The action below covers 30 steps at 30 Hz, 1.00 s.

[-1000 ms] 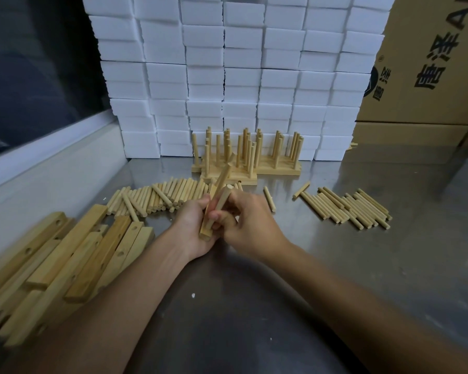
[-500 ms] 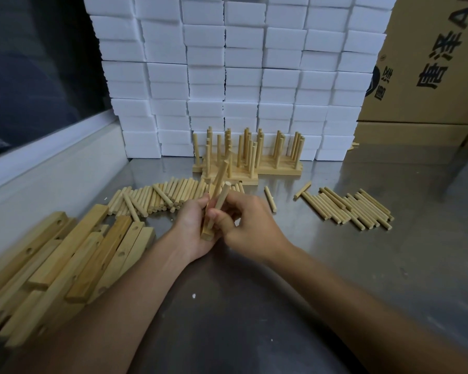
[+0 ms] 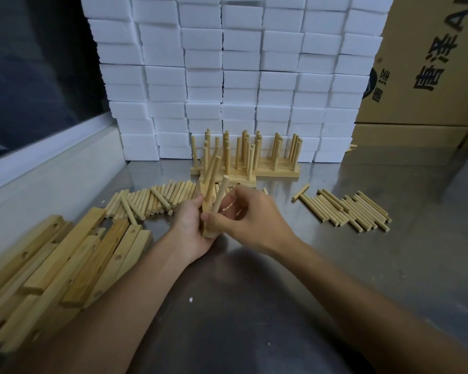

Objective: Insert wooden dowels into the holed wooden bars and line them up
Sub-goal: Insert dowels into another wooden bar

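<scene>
Centrally, a holed wooden bar (image 3: 208, 225) is gripped on end by the left hand (image 3: 191, 228) above the steel table (image 3: 335, 265), while a dowel (image 3: 220, 197) is pinched against it by the right hand (image 3: 250, 217).

The left hand (image 3: 192, 230) grips a holed bar (image 3: 209, 228) held above the steel table (image 3: 335, 265); the right hand (image 3: 250, 222) pinches a dowel (image 3: 220, 195) against it, seemingly at a hole. Left of the bar lie spare bars (image 3: 65, 263), behind it finished racks (image 3: 243, 160).

White foam blocks (image 3: 241, 76) stacked behind steel table (image 3: 389, 252) (cardboard box (image 3: 422, 63) beside).
</scene>
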Tool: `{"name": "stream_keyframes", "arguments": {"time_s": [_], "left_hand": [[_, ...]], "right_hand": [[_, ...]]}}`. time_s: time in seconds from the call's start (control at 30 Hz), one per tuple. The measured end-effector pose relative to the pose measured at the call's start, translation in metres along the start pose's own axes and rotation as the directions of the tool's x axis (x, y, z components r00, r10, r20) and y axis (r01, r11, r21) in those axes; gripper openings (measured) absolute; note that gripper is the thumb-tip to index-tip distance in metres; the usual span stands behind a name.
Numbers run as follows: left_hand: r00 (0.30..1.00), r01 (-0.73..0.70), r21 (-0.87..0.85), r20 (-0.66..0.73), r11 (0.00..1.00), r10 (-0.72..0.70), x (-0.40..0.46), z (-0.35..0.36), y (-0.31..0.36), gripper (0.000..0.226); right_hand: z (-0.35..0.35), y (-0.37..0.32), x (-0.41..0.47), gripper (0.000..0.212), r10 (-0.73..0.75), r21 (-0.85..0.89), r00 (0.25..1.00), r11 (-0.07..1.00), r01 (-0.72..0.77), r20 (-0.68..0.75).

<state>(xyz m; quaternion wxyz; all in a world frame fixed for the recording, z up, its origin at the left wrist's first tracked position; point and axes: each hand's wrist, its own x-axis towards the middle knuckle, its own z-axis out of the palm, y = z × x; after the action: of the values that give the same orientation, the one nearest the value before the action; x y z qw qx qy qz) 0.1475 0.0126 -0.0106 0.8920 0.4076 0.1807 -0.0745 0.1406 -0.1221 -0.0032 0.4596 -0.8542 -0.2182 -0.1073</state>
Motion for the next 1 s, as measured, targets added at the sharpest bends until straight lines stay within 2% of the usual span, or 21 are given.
{"name": "stream_keyframes", "arguments": {"time_s": [0.13,0.27,0.37,0.5,0.63,0.8,1.0], "left_hand": [[0.998,-0.057,0.026,-0.018,0.998,0.057,0.000,0.005,0.000,0.050],[0.995,-0.098,-0.023,0.006,0.995,0.098,0.000,0.006,0.000,0.047],[0.993,-0.101,-0.092,0.045,0.991,0.105,0.003,0.005,0.001,0.038],[0.985,-0.166,-0.037,0.035,0.985,0.168,0.009,0.002,0.000,0.042],[0.977,-0.190,-0.052,0.088,0.980,0.194,0.011,0.000,-0.003,0.037],[0.968,-0.189,-0.064,0.154,0.980,0.197,0.011,-0.001,-0.005,0.034],[0.964,-0.195,-0.041,0.174,0.980,0.199,0.013,0.001,-0.009,0.027]], "right_hand": [[-0.003,-0.003,0.001,0.044,0.118,-0.030,0.989,0.993,-0.115,0.090],[-0.006,-0.005,0.001,0.036,0.187,0.015,0.972,0.982,-0.191,0.143],[-0.007,-0.003,0.004,0.027,0.254,0.065,0.961,0.963,-0.262,0.113],[-0.011,0.003,0.008,0.022,0.307,0.070,0.951,0.948,-0.309,0.038],[-0.019,0.013,0.013,0.012,0.332,0.173,0.943,0.928,-0.329,0.012],[-0.025,0.026,0.016,0.009,0.325,0.263,0.946,0.914,-0.311,-0.011],[-0.035,0.040,0.018,0.008,0.291,0.172,0.953,0.946,-0.275,-0.081]]}}
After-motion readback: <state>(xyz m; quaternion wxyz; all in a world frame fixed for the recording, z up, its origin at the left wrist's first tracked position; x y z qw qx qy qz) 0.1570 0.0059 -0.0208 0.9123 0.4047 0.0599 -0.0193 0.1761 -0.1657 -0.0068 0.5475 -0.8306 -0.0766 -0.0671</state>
